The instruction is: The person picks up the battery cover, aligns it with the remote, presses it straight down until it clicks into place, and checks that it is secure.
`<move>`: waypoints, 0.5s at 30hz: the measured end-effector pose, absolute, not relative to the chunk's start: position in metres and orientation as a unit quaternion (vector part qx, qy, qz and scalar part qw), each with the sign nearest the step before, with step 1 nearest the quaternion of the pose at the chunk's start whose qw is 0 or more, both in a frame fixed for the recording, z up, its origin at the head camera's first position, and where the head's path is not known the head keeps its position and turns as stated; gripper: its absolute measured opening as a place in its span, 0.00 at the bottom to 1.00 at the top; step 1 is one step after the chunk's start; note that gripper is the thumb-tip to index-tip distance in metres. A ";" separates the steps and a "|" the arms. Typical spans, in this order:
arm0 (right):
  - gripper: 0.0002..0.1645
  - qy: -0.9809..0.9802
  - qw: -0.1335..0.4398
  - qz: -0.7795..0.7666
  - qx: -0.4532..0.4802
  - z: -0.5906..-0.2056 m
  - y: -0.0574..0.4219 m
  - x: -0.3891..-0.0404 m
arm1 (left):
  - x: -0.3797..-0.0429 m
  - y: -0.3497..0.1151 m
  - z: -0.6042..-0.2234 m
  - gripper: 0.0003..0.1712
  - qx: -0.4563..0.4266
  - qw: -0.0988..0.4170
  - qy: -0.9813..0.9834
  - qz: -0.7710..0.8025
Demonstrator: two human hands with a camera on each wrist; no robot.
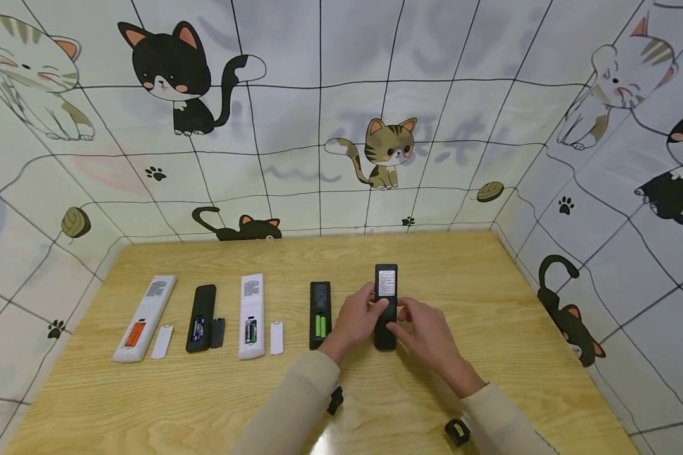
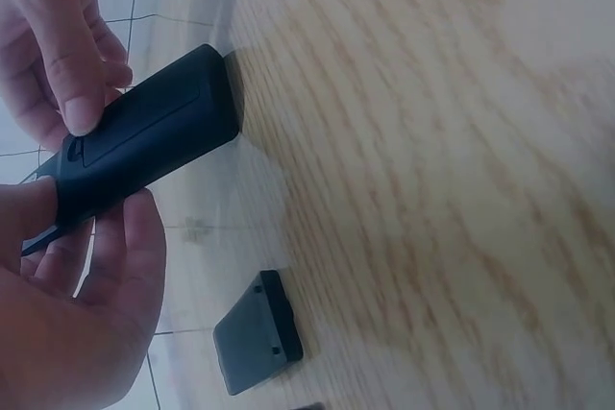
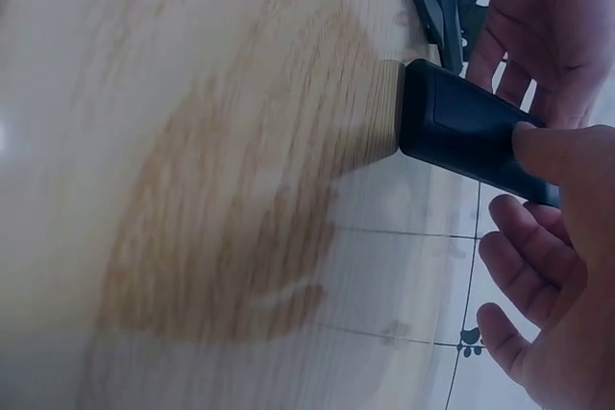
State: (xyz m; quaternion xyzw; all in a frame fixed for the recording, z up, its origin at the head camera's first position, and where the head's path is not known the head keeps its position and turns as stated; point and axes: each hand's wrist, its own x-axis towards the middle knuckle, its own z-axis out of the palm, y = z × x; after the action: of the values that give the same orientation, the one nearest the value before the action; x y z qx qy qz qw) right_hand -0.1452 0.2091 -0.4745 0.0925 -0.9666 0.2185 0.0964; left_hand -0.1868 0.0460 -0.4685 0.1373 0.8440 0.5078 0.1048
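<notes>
Black remote (image 1: pixel 384 319) is held right of centre over the surface (image 1: pixel 449 265), long axis near to far, its left edge gripped by the left hand (image 1: pixel 358 317), its right pinched by the right hand (image 1: pixel 430 330), set nearer the battery cover (image 2: pixel 144 124).

- Labelled black remote (image 1: pixel 386 316): gripped by the left hand (image 1: pixel 356 317), touched by the right hand (image 1: pixel 428 330).
- Slim black remote (image 1: pixel 320 298), green batteries (image 1: pixel 317 326) exposed: left of the labelled black remote.
- White remotes (image 1: pixel 252 307), flanking another black remote (image 1: pixel 204 301): farther left of it.
</notes>
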 end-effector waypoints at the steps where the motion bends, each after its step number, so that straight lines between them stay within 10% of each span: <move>1: 0.24 -0.967 0.099 0.215 0.093 -0.474 0.209 -0.145 | -0.187 0.046 -0.468 0.11 0.137 0.104 0.845 0.507; 15: 0.26 -0.968 0.101 0.212 0.083 -0.475 0.212 -0.139 | -0.187 0.047 -0.469 0.11 0.137 0.102 0.847 0.503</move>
State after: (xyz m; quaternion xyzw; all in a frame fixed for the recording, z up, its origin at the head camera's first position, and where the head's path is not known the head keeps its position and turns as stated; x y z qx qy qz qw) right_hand -0.1387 0.2118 -0.4747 0.0827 -0.9684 0.2124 0.1007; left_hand -0.1868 0.0468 -0.4693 0.1366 0.8475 0.5028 0.1015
